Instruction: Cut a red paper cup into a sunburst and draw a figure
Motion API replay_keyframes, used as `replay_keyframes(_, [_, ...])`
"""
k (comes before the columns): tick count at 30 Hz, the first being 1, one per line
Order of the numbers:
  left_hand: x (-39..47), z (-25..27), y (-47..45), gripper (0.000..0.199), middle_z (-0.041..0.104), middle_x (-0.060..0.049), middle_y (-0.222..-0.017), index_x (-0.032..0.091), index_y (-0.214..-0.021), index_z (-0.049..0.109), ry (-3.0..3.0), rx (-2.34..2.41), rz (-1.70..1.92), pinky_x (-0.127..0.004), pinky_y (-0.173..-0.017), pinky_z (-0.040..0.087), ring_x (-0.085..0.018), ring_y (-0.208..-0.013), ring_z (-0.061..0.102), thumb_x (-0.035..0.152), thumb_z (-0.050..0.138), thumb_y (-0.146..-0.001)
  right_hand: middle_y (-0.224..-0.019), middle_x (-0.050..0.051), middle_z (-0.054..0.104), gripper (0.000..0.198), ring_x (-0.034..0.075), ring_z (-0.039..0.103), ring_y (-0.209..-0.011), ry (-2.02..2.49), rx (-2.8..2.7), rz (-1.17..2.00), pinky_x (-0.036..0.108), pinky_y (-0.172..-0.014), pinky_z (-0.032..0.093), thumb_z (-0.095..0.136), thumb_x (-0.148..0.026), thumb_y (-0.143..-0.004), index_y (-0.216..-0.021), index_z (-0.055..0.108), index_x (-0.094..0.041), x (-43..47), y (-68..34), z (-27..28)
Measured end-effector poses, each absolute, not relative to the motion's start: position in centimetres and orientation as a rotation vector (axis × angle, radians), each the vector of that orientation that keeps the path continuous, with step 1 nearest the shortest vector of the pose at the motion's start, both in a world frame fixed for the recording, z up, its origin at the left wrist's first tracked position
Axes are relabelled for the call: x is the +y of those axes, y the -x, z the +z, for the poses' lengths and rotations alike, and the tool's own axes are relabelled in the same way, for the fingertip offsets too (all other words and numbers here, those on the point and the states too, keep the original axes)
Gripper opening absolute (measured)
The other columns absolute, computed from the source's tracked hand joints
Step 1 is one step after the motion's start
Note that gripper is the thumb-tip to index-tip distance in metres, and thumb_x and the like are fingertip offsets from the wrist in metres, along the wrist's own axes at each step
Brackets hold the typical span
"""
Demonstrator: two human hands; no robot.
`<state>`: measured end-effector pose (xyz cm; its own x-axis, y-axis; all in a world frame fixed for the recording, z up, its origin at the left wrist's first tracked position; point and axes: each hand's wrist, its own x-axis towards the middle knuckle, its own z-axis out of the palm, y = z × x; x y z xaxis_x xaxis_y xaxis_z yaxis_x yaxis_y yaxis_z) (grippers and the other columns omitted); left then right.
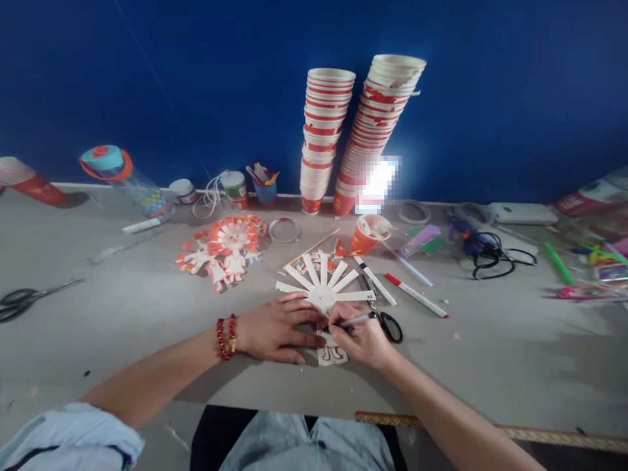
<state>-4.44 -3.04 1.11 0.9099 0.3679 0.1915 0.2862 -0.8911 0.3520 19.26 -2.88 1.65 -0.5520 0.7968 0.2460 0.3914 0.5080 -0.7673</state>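
Observation:
My left hand lies flat with fingers stretched over a white paper cutout that has strips fanning out like rays. In my right hand is a slim pen, its tip hidden behind my fingers over the paper. Below the fan, a paper figure shows red outlined legs between my hands. The black-handled scissors lie just beyond my right hand, partly covered. To the upper left rest several finished-looking paper figures with orange and white fringes.
Two tall paper cup stacks lean by the blue wall. A cup of scraps, markers and a glue gun lie right. Other scissors and a clear bottle are left. The table edge is close to my body.

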Motion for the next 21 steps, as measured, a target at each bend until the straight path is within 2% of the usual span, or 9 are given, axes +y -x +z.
replay_keyframes(11, [-2.87, 1.3, 4.41, 0.047, 0.053, -0.008, -0.139, 0.033, -0.137, 0.05, -2.771, 0.454, 0.319, -0.049, -0.119, 0.015, -0.027, -0.133, 0.041, 0.051, 0.049, -0.093, -0.06, -0.002, 0.054, 0.009, 0.014, 0.049, -0.057, 1.016, -2.134, 0.947, 0.025, -0.057, 0.036, 0.05, -0.015, -0.073, -0.068, 0.05, -0.022, -2.91, -19.43, 1.29])
replay_keyframes(16, [-2.86, 1.8, 4.33, 0.051, 0.056, -0.014, -0.135, 0.016, -0.135, 0.046, -2.637, 0.517, 0.343, -0.046, -0.119, 0.016, -0.027, -0.133, 0.041, 0.046, 0.047, -0.093, -0.059, -0.003, 0.052, 0.009, 0.014, 0.048, -0.056, 1.023, -2.115, 0.984, 0.025, -0.057, 0.035, 0.05, -0.015, -0.073, -0.067, 0.05, -0.022, -3.0, -19.41, 1.37])
replay_keyframes(21, [-2.81, 1.69, 4.31, 0.049, 0.055, -0.014, -0.138, 0.015, -0.137, 0.042, -2.641, 0.485, 0.325, -0.047, -0.12, 0.013, -0.026, -0.133, 0.04, 0.034, 0.044, -0.092, -0.06, -0.003, 0.051, 0.011, 0.014, 0.048, -0.057, 0.989, -2.125, 0.933, 0.025, -0.058, 0.035, 0.05, -0.013, -0.073, -0.067, 0.049, -0.022, -3.13, -19.4, 1.56])
